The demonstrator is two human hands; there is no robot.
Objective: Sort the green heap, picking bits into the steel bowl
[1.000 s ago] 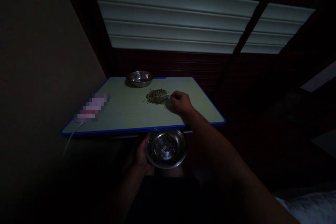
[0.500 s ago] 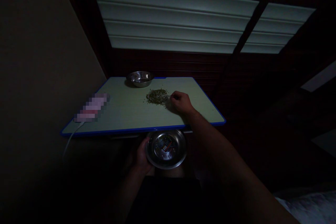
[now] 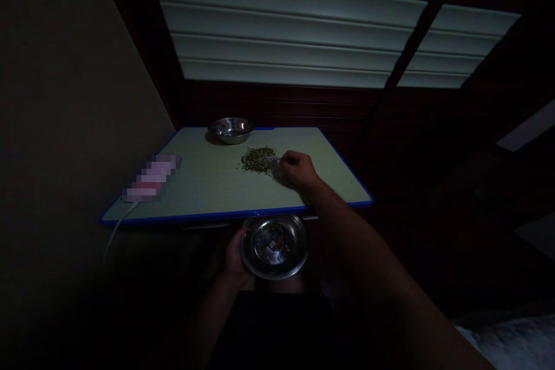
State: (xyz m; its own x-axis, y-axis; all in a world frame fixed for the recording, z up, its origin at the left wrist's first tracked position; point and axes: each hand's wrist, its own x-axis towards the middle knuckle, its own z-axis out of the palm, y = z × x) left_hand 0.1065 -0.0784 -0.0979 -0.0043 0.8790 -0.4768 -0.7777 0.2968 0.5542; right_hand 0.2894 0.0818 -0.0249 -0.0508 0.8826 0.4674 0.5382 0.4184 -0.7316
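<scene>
My left hand (image 3: 235,255) grips the left rim of a shiny steel bowl (image 3: 296,263), held just below the table's front edge. A patch with an orange mark shows in that bowl's bottom, too dim to make out. On the table (image 3: 208,185) lies a loose pile of small greenish beans or seeds (image 3: 258,159), with whitish bits among them. My right hand (image 3: 300,169) rests at the pile's right edge, fingers curled together. Something pale and blurred is at its fingertips; what they pinch, if anything, is unclear.
A second steel bowl (image 3: 232,132) stands at the table's back left. At the left edge lies a blurred-out pinkish object (image 3: 151,179) with a white cable (image 3: 113,237) hanging off the table. Behind rises a dark wood front with pale slatted panels (image 3: 286,29). The room is dim.
The whitish patch at the pile's right edge, by my right fingertips, looks slightly larger. Both hands and the bowls stay practically where they were.
</scene>
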